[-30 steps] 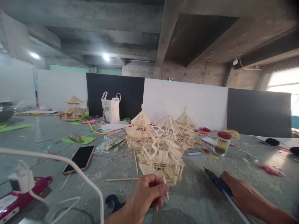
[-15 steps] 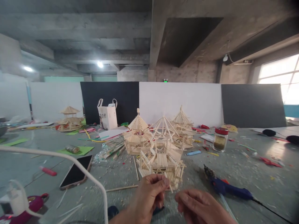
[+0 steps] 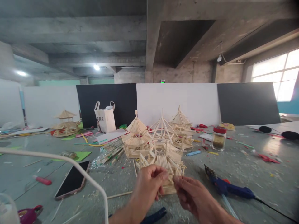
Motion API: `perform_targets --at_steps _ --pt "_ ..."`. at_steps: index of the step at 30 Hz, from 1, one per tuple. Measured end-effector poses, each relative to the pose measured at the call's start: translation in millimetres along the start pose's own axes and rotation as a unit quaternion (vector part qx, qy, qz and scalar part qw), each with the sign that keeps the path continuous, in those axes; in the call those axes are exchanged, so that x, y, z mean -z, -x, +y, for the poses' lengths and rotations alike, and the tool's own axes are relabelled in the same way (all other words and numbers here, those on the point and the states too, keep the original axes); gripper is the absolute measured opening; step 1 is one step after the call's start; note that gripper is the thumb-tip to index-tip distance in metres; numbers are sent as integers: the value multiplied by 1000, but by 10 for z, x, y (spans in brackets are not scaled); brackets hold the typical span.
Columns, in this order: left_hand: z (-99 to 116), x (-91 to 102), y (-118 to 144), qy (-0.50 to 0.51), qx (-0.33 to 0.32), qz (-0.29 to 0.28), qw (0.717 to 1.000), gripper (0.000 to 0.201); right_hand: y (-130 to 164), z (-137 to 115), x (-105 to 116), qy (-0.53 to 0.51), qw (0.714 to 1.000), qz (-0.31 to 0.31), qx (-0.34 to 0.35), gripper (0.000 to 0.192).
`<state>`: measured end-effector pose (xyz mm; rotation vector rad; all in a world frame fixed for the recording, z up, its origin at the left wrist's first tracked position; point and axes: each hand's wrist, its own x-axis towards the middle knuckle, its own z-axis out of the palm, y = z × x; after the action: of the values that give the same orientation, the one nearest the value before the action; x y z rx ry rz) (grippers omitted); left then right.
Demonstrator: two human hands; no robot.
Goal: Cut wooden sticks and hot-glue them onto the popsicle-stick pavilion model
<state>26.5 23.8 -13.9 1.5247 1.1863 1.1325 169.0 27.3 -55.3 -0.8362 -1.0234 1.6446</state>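
My left hand is closed in a pinch, thumb against forefinger, on a short thin wooden stick that is hard to separate from the model behind. Close by on its right, my right hand is also pinched, its fingertips almost meeting the left ones; whatever they hold is hidden. Directly beyond both hands stands a small pavilion model of wooden sticks, its front partly covered by my fingers. Below my hands lies a dark blue curved handle, partly hidden by my left forearm.
A blue glue gun lies at right, its cord trailing off. Finished stick pavilions stand behind the model. A phone, a white cable, a red-lidded jar and a bundle of sticks are around, among scattered scraps.
Both hands have risen slightly and come closer together, the right moving toward the left. The view has shifted a little, and more of the dark blue handle shows below.
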Motion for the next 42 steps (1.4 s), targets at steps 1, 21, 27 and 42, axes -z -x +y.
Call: perform_targets --at_steps 1,21,27,42 --pt "22 55 0 -39 -23 1 999 30 -35 -3 14 1 1000 8 3 37" --pt "177 389 -341 -332 -202 30 921 18 -277 -21 28 -11 999 50 -3 41" --pt "163 320 -449 -449 -302 -4 841 30 -276 -18 15 -7 998 60 1 42" --pt "267 272 -593 -527 -297 -120 787 34 -295 -59 3 5 998 70 -5 37"
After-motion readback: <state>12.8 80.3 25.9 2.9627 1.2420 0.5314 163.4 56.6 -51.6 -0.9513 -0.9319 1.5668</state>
